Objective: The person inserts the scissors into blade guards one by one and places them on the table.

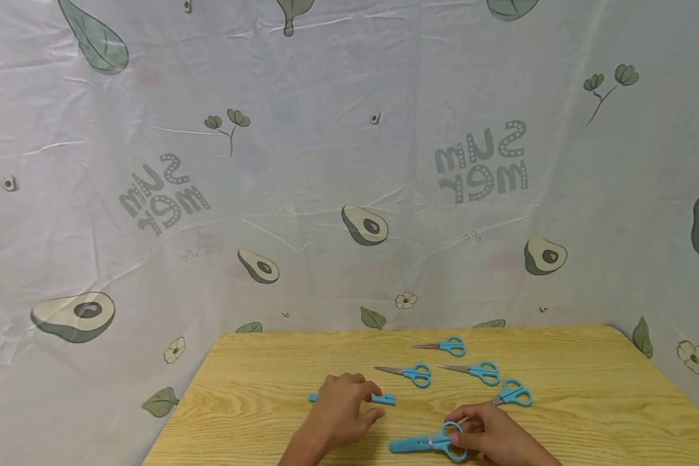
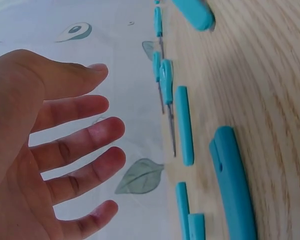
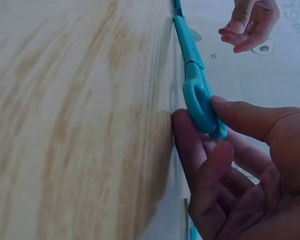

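My right hand (image 1: 498,432) pinches the finger loops of a pair of light-blue scissors (image 1: 441,441), thumb on one side and fingers on the other. A blue blade cover (image 1: 409,445) sleeves these scissors' blades and points left. To the left, my left hand (image 1: 339,409) hovers over the table with its fingers spread and holds nothing, as the left wrist view shows. Beneath and beyond it lie several loose blue blade covers (image 2: 185,125), partly hidden by the hand in the head view. One cover (image 1: 384,399) sticks out to the right of the fingers.
Several blue-handled scissors with bare blades lie farther back on the wooden table (image 1: 256,388): one pair (image 1: 451,346) at the rear, others (image 1: 416,375) nearer. Another pair (image 1: 514,393) lies just beyond my right hand. A patterned sheet (image 1: 303,162) hangs behind the table.
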`<action>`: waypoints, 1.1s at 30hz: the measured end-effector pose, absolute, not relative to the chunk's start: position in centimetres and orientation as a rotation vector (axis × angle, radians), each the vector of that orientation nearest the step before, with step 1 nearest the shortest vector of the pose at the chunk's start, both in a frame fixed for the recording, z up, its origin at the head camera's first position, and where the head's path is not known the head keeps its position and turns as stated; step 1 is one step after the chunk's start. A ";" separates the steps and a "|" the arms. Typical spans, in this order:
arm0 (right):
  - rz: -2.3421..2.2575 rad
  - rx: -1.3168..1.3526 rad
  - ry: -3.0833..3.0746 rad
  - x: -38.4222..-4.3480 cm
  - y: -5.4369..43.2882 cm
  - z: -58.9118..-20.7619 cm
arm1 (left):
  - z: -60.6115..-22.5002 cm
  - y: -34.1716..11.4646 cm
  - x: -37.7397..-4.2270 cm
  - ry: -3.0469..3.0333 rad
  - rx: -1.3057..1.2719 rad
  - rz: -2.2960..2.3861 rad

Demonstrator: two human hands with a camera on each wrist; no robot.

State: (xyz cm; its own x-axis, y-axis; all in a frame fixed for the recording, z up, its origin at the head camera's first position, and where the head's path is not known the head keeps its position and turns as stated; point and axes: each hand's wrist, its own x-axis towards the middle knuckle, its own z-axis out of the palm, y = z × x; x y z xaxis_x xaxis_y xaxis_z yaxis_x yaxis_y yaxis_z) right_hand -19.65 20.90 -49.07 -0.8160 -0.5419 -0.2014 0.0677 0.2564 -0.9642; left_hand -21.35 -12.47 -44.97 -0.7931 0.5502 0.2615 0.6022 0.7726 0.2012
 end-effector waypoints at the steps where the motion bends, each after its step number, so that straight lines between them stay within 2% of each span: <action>1: -1.566 -0.433 2.086 -19.7 20.8 -49.0 | -44.9 -12.6 -21.4 -2.774 -0.910 -0.410; 6: -1.427 -0.477 2.292 -19.7 20.4 -48.4 | -44.6 -13.1 -21.5 -2.769 -0.896 -0.414; 15: -1.241 -0.391 2.478 -19.5 19.8 -47.7 | -44.6 -14.1 -21.4 -2.761 -0.881 -0.434; 33: -1.272 -0.674 2.537 -19.0 24.4 -48.4 | -45.9 -17.1 -21.2 -2.834 -0.848 -0.412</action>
State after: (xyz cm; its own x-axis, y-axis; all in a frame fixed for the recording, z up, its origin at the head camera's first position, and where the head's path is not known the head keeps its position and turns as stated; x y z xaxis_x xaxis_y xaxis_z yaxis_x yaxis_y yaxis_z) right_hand -19.01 24.37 -48.35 -0.8693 -0.4942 0.0051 -0.2998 0.5190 -0.8005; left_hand -21.24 -17.06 -45.94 -0.8279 0.5142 0.2241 0.5567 0.8021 0.2164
